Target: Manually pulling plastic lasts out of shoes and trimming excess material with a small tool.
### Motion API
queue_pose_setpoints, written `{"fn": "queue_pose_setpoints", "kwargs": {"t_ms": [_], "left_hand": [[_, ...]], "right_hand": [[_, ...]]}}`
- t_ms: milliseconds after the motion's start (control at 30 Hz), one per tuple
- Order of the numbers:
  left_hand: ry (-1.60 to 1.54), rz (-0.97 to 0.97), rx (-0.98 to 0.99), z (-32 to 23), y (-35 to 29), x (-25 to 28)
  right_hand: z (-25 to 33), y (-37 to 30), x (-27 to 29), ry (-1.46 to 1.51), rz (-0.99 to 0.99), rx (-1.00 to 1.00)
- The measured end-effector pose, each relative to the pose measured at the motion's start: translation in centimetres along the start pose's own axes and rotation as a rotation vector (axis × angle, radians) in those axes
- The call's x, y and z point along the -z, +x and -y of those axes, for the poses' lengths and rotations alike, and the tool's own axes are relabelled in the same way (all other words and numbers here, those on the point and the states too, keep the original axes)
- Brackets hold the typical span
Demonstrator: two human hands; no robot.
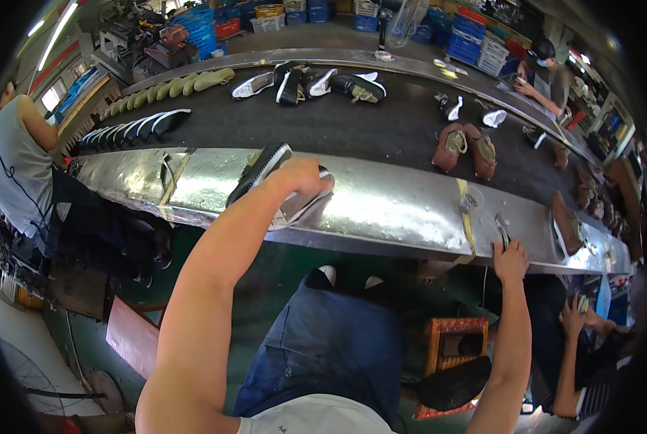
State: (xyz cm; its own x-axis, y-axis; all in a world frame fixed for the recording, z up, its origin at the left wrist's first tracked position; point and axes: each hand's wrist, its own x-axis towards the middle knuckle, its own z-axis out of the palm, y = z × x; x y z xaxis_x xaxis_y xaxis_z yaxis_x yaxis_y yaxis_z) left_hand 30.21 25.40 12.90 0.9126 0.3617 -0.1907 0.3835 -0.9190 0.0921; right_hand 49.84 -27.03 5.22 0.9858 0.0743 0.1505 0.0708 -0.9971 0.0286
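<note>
My left hand is closed on a light-soled shoe at the metal ledge, and hides much of it. Right beside it, a black shoe with a white sole edge lies tilted on the ledge. Over on the right, my right hand grips a metal hand tool, which looks like pincers, its head resting by the ledge. A brown shoe stands farther right on the same ledge.
Beyond the metal ledge runs a dark belt carrying black-and-white shoes, olive shoe forms and brown shoes. Co-workers stand at left, far right and near right. An orange-framed stool sits below.
</note>
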Motion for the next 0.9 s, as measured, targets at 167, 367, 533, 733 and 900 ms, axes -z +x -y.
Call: {"fn": "queue_pose_setpoints", "kwargs": {"t_ms": [167, 367, 533, 733, 900], "left_hand": [[-0.155, -0.099, -0.082, -1.8, -4.2, 0.5], [-0.782, -0.381, -0.404, -3.2, -16.9, -2.9], [-1.527, -0.125, -0.263, -8.8, -26.0, -18.2], [-1.25, 0.324, -0.348, -11.5, -30.8, -23.6], [-1.226, 0.349, -0.402, -10.2, -31.6, -23.1]], "right_hand": [[-2.2, -5.5, 1.4, 0.041, -0.007, 0.152], [-2.0, -21.0, 2.6, 0.733, 0.247, 0.217], [0.5, -34.9, 2.1, 1.14, 0.866, -0.004], [4.0, -39.4, 2.0, 1.024, 0.774, 0.328], [3.8, -40.4, 3.9, 1.07, 0.889, 0.384]]}}
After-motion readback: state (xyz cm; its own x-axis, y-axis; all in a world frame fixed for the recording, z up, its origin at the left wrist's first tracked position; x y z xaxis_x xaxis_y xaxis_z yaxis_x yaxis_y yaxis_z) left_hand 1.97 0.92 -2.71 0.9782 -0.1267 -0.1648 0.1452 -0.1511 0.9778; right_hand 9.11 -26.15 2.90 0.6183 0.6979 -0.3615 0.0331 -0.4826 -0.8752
